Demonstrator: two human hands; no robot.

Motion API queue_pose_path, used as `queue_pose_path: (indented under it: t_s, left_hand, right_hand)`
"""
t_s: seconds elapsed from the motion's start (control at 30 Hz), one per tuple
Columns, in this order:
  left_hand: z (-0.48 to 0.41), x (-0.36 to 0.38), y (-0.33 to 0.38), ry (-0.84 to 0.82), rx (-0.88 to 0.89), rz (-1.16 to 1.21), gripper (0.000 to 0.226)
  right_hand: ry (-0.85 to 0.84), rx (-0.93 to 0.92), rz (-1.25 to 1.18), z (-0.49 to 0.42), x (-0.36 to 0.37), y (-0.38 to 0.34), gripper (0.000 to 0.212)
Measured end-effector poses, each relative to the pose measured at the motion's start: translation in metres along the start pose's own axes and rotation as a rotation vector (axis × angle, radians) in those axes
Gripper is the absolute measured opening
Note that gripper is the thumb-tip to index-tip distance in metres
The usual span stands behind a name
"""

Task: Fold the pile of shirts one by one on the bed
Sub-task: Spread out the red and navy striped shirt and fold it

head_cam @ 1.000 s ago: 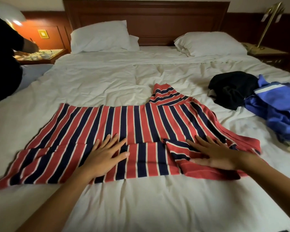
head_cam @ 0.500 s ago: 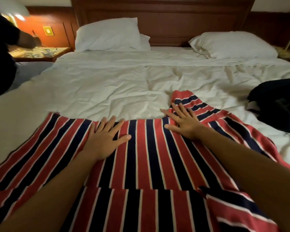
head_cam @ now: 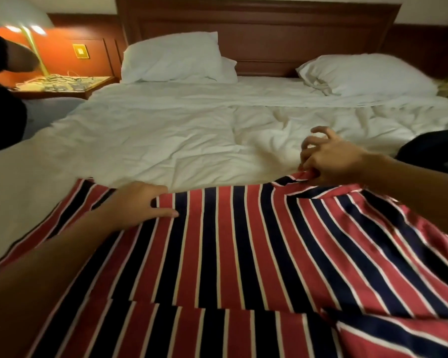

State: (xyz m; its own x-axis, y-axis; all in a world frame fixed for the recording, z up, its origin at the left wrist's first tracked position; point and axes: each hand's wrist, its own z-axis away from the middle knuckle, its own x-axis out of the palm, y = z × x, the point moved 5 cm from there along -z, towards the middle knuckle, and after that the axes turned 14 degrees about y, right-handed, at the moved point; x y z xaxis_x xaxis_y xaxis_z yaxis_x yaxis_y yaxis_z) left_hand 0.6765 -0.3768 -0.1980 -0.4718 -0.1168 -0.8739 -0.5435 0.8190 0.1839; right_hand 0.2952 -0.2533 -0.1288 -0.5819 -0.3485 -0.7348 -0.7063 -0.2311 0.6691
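our left hand (head_cam: 137, 205) not flat any more, now gripping the far edge of the striped shirt (head_cam: 243, 254), our right hand (head_cam: 331, 158) moved further right, fingers curled now, pinching the sleeve (head_cam: 301, 177), shirt looks bigger, we leaned closer

The one head view looks from over the near edge of the bed (head_cam: 166, 140), facing forward and down towards the headboard (head_cam: 256, 29). It sits close above the shirt (head_cam: 243, 254), which fills the lower half of the frame.
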Motion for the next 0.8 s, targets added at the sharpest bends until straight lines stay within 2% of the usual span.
queue_pose_path:
  t_s: [0.07, 0.17, 0.27, 0.37, 0.4, 0.47, 0.57, 0.63, 0.7, 0.73, 0.8]
  left_hand:
    - [0.012, -0.030, -0.006, -0.067, -0.007, -0.124, 0.042]
    - [0.042, -0.075, 0.004, -0.054, 0.062, -0.328, 0.032]
    - [0.089, -0.094, 0.024, -0.109, 0.126, -0.346, 0.021]
    - [0.135, -0.105, 0.033, -0.191, 0.055, -0.345, 0.025]
    - [0.145, -0.110, 0.035, -0.182, 0.030, -0.344, 0.025]
    - [0.164, -0.117, 0.037, -0.169, -0.046, -0.389, 0.020]
    - [0.189, -0.118, 0.032, -0.190, -0.202, -0.445, 0.023]
    - [0.197, -0.117, 0.029, -0.213, -0.358, -0.312, 0.021]
    - [0.198, -0.118, 0.034, -0.222, -0.453, -0.183, 0.007]
    - [0.197, -0.116, 0.035, -0.245, -0.507, -0.138, 0.011]
    - [0.197, -0.109, 0.040, -0.329, -0.661, -0.061, 0.050]
  right_hand:
    - [-0.049, -0.007, -0.013, 0.022, -0.027, -0.012, 0.048]
    - [-0.108, 0.023, -0.210, 0.070, -0.063, -0.042, 0.033]
    - [-0.140, 0.083, -0.424, 0.120, -0.093, -0.072, 0.031]
    - [-0.150, 0.068, -0.537, 0.162, -0.114, -0.103, 0.028]
    - [-0.149, 0.058, -0.557, 0.174, -0.121, -0.112, 0.035]
    - [-0.141, 0.041, -0.578, 0.194, -0.128, -0.127, 0.048]
    - [-0.091, 0.091, -0.570, 0.212, -0.135, -0.133, 0.043]
    - [-0.068, 0.164, -0.611, 0.221, -0.137, -0.131, 0.040]
    - [-0.038, 0.259, -0.683, 0.228, -0.139, -0.129, 0.029]
    - [-0.003, 0.326, -0.731, 0.232, -0.139, -0.128, 0.026]
    - [0.128, 0.486, -0.869, 0.235, -0.140, -0.124, 0.042]
